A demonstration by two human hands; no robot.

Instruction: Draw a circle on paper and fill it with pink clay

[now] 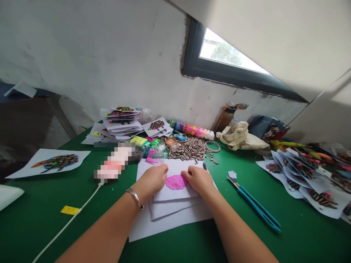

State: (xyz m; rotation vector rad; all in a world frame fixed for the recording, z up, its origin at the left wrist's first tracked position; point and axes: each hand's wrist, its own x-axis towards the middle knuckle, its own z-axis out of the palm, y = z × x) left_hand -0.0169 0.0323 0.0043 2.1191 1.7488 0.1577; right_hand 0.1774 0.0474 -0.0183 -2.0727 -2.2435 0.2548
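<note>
A flat oval of pink-purple modelling clay [176, 182] lies on a white sheet of paper [175, 196], on top of more white sheets. My left hand [154, 179], with a silver bracelet at its wrist, is closed at the clay's left side, fingers curled inward; what its fingertips hold is hidden. On the opposite side my right hand [199, 180] is closed too, thumb and finger touching the clay's upper right edge. A dark pen [204, 166] shows partly behind my right hand. Blue tweezers [259, 208] lie to the right, beside a paper scrap [232, 174].
Striped sunflower seeds [189, 148] are heaped beyond the papers, near clay packets [139, 141] and a row of coloured tubs [196, 131]. Seed pictures are stacked left [123, 124] and right [298, 171]. A white cable [65, 224] crosses the green table [109, 223]. A bottle [225, 117] stands behind.
</note>
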